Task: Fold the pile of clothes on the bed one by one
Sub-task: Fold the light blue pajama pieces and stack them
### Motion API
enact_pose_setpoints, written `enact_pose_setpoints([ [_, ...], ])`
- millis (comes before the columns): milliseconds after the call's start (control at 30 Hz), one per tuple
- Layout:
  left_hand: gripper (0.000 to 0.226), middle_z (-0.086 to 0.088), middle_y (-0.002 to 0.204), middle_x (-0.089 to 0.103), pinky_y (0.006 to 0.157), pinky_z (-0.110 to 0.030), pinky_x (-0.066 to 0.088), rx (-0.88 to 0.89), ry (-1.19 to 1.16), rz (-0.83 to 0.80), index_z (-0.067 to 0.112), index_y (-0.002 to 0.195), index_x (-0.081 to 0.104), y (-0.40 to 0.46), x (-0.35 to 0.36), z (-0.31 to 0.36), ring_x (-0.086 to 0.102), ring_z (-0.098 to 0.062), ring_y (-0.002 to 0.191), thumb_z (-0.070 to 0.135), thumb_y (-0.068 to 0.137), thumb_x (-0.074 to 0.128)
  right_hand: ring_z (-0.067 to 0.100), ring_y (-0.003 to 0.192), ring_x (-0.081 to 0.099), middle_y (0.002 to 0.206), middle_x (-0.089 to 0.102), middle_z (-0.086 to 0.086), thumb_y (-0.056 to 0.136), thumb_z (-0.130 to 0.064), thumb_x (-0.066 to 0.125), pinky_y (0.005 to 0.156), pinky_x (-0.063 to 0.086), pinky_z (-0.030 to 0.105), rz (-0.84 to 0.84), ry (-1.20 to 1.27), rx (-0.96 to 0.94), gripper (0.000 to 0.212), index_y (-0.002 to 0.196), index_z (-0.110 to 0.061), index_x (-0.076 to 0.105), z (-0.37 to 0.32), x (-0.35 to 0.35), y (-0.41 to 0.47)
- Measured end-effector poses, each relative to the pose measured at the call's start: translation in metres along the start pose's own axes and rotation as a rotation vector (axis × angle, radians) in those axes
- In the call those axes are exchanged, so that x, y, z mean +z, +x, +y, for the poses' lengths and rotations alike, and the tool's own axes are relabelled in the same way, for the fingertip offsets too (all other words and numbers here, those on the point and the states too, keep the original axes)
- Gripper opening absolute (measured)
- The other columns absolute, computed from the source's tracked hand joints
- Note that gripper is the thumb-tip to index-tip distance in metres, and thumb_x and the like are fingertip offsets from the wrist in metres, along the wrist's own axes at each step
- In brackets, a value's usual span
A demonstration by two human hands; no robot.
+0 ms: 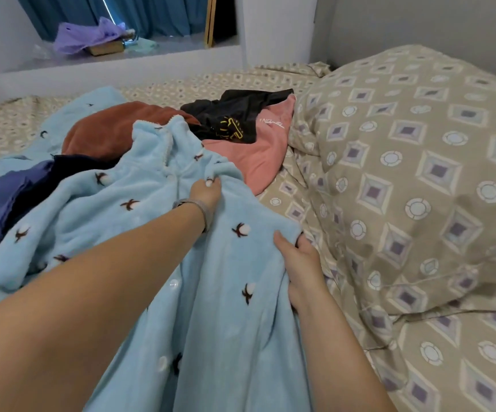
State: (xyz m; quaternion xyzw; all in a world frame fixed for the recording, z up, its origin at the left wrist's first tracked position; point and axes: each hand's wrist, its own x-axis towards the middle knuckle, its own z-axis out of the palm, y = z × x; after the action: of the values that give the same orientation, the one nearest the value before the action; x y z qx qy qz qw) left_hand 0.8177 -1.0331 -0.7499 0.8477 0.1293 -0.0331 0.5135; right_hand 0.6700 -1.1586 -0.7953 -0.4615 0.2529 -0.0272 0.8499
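A fluffy light-blue garment (139, 209) with small brown-and-white flower marks and white buttons lies spread over the pile, reaching down to the lower edge of the view. My left hand (206, 190) grips a bunch of its fabric near the middle. My right hand (298, 257) pinches its right edge, thumb on top. Behind it lie a rust-brown piece (107, 129), a black garment with a yellow print (234, 114), a pink one (258, 156) and dark blue clothes (9, 197) at the left.
The bed sheet (448, 367) has a beige diamond pattern. A large matching pillow (419, 162) fills the right side. A white ledge (122, 63) behind the bed carries purple cloth (86, 37) and a box, with blue curtains (139, 13) above.
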Motion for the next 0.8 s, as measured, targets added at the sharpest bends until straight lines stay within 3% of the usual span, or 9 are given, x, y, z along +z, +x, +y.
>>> enact_pose_setpoints([
  [133, 0.042, -0.012, 0.135, 0.052, 0.095, -0.025, 0.033, 0.105, -0.073, 0.069, 0.009, 0.139, 0.045, 0.005, 0.002, 0.0, 0.048, -0.027, 0.124, 0.028, 0.104, 0.034, 0.028, 0.106, 0.067, 0.118, 0.068, 0.009, 0.084, 0.012, 0.063, 0.091, 0.055, 0.047, -0.154, -0.122, -0.057, 0.054, 0.129, -0.015, 0.052, -0.001, -0.002, -0.004],
  [200, 0.044, -0.01, 0.14, 0.049, 0.102, -0.026, 0.032, 0.153, -0.068, 0.073, 0.014, 0.144, 0.04, 0.006, 0.001, 0.003, 0.045, -0.027, 0.129, 0.032, 0.105, 0.03, 0.023, 0.11, 0.064, 0.12, 0.064, 0.001, 0.087, 0.011, 0.059, 0.094, 0.053, 0.044, -0.231, -0.216, -0.046, 0.059, 0.13, -0.027, 0.042, -0.003, -0.003, -0.004],
  [267, 0.051, -0.012, 0.144, 0.046, 0.108, -0.031, 0.029, 0.145, 0.089, 0.038, 0.011, 0.142, 0.043, 0.005, 0.0, 0.0, 0.042, -0.03, 0.132, 0.041, 0.104, 0.027, 0.02, 0.111, 0.061, 0.118, 0.061, -0.004, 0.093, 0.002, 0.056, 0.098, 0.051, 0.042, -0.271, -0.316, 0.011, 0.054, 0.124, -0.037, 0.035, -0.007, -0.008, -0.001],
  [367, 0.052, -0.007, 0.137, 0.053, 0.107, -0.038, 0.041, 0.092, 0.139, -0.175, 0.017, 0.13, 0.053, -0.003, -0.008, -0.02, 0.052, -0.028, 0.122, 0.053, 0.094, 0.05, 0.023, 0.104, 0.066, 0.119, 0.068, 0.007, 0.091, -0.004, 0.063, 0.095, 0.053, 0.043, -0.145, -0.383, 0.01, 0.033, 0.12, -0.02, 0.057, -0.011, -0.017, 0.007],
  [467, 0.06, -0.003, 0.123, 0.064, 0.094, -0.041, 0.053, -0.054, -0.028, -0.446, 0.016, 0.123, 0.055, -0.02, -0.026, -0.042, 0.064, -0.022, 0.107, 0.035, 0.073, 0.082, 0.026, 0.096, 0.071, 0.111, 0.072, 0.012, 0.077, -0.002, 0.078, 0.087, 0.057, 0.041, -0.134, -0.365, 0.061, 0.041, 0.116, -0.006, 0.065, -0.014, -0.021, 0.004],
  [533, 0.06, -0.008, 0.12, 0.067, 0.09, -0.037, 0.054, -0.128, -0.048, -0.54, 0.005, 0.123, 0.059, -0.031, -0.034, -0.053, 0.067, -0.023, 0.103, 0.025, 0.071, 0.083, 0.027, 0.098, 0.071, 0.11, 0.073, 0.01, 0.068, 0.0, 0.084, 0.089, 0.056, 0.045, -0.236, -0.395, 0.135, 0.057, 0.12, -0.006, 0.062, -0.019, -0.021, -0.004],
  [600, 0.061, -0.01, 0.116, 0.069, 0.088, -0.036, 0.055, -0.19, -0.056, -0.584, 0.002, 0.122, 0.06, -0.047, -0.041, -0.061, 0.068, -0.024, 0.101, 0.025, 0.072, 0.084, 0.024, 0.093, 0.072, 0.107, 0.074, 0.008, 0.067, -0.001, 0.085, 0.08, 0.06, 0.042, -0.265, -0.463, 0.188, 0.06, 0.121, -0.009, 0.061, -0.026, -0.023, -0.015],
  [700, 0.082, -0.009, 0.111, 0.072, 0.093, -0.042, 0.054, -0.277, -0.054, -0.692, 0.003, 0.121, 0.06, -0.08, -0.055, -0.074, 0.069, -0.025, 0.101, 0.035, 0.052, 0.092, 0.015, 0.081, 0.07, 0.104, 0.07, 0.005, 0.073, -0.015, 0.084, 0.052, 0.056, 0.026, -0.19, -0.672, 0.217, 0.058, 0.124, -0.008, 0.056, -0.037, -0.03, -0.042],
  [800, 0.079, -0.007, 0.107, 0.073, 0.093, -0.044, 0.054, -0.325, 0.047, -0.755, 0.007, 0.117, 0.062, -0.127, -0.071, -0.094, 0.07, -0.025, 0.1, 0.041, 0.052, 0.091, 0.022, 0.088, 0.066, 0.113, 0.059, 0.005, 0.074, -0.035, 0.084, 0.057, 0.053, 0.031, -0.054, -0.914, 0.133, 0.07, 0.127, -0.015, 0.044, -0.035, -0.042, -0.064],
])
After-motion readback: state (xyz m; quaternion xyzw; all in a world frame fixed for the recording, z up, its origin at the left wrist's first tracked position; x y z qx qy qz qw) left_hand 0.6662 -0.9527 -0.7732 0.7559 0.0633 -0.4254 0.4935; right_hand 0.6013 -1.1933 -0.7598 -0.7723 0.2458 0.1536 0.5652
